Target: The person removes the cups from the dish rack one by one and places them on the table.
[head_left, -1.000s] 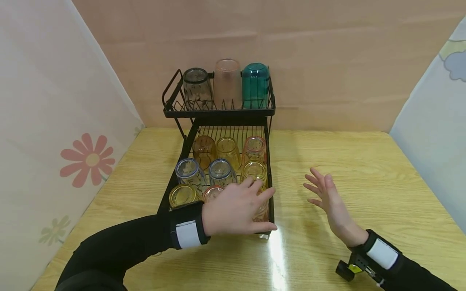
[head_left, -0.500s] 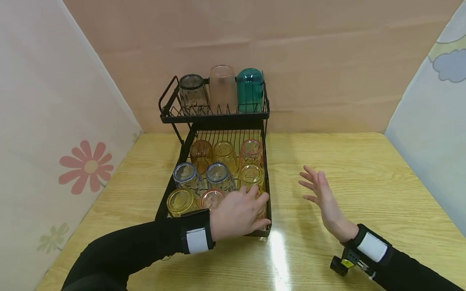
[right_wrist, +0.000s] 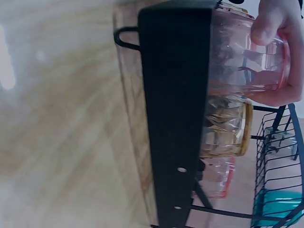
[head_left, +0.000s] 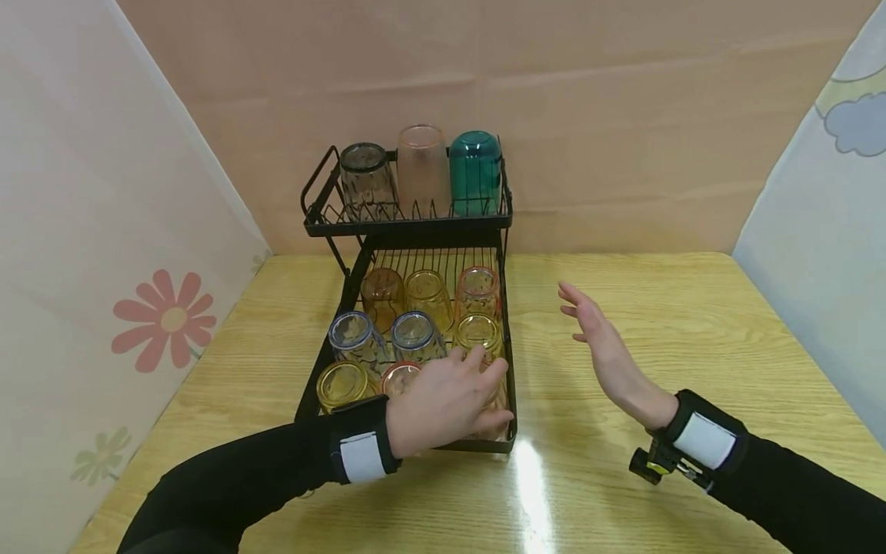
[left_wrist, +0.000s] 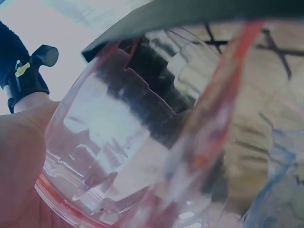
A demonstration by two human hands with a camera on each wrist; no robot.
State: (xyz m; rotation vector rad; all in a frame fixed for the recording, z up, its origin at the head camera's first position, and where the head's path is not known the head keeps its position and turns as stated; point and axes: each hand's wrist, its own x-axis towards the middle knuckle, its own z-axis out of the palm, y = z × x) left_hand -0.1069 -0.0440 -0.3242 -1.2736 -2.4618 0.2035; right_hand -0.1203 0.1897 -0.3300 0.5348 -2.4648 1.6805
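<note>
My left hand (head_left: 446, 400) reaches over the front right corner of the black dish rack (head_left: 477, 445). It grips an upside-down pink-tinted glass (right_wrist: 251, 61) there, with thumb and fingers around it near its base. In the head view the hand hides most of that glass; in the left wrist view the pink glass (left_wrist: 109, 142) fills the middle. Just behind it stands a yellow glass (head_left: 477, 331). My right hand (head_left: 612, 365) hovers over the table to the right of the rack, fingers extended and holding nothing.
Other upturned glasses crowd the lower tier, including two blue-rimmed ones (head_left: 414, 329) and a yellow one (head_left: 344, 385) at front left. The upper tier (head_left: 408, 228) bears a grey, a pale pink and a teal glass (head_left: 475, 173). Wood-grain table (head_left: 623, 308) lies to the right.
My right hand has moved forward and slightly left, and turned edge-on. The left hand's fingers have drawn in a little around the pink glass at the same corner.
</note>
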